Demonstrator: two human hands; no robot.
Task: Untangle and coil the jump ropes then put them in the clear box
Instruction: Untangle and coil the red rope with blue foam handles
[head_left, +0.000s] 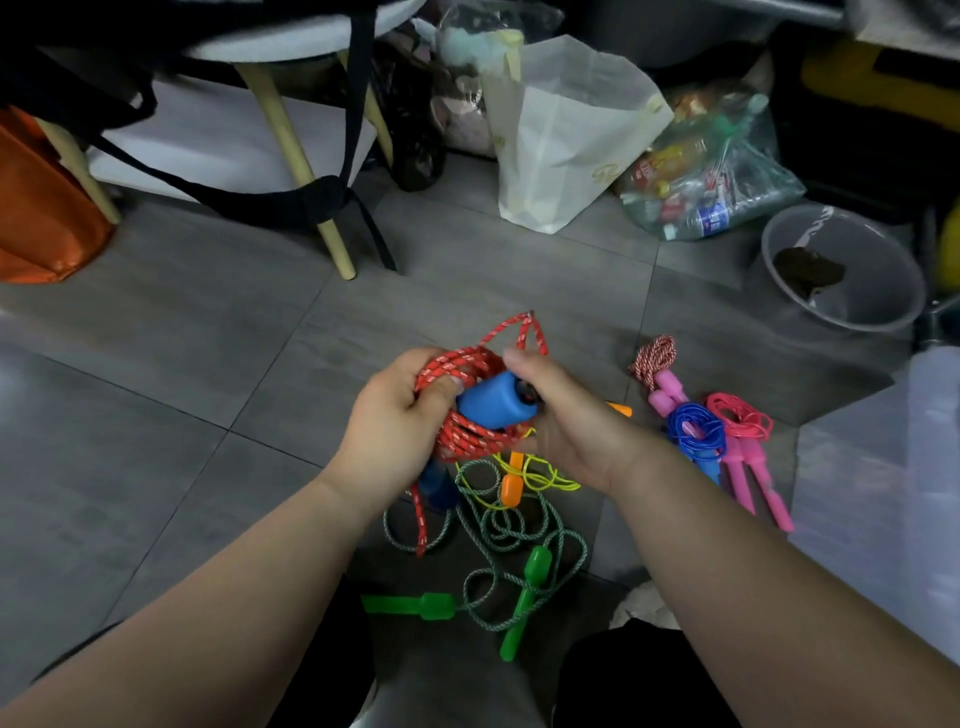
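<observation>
Over grey floor tiles (208, 338) the red rope coil (470, 439) is gripped mid-scene by the left hand (395, 431), its blue handle (491, 402) pinched by the right hand (571, 426), so loops should probably be kept snug.

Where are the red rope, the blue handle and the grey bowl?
red rope (470, 364): head view, coiled loops above the handle.
blue handle (491, 400): head view, middle of its barrel.
grey bowl (883, 265): head view, bare inner wall.
</observation>
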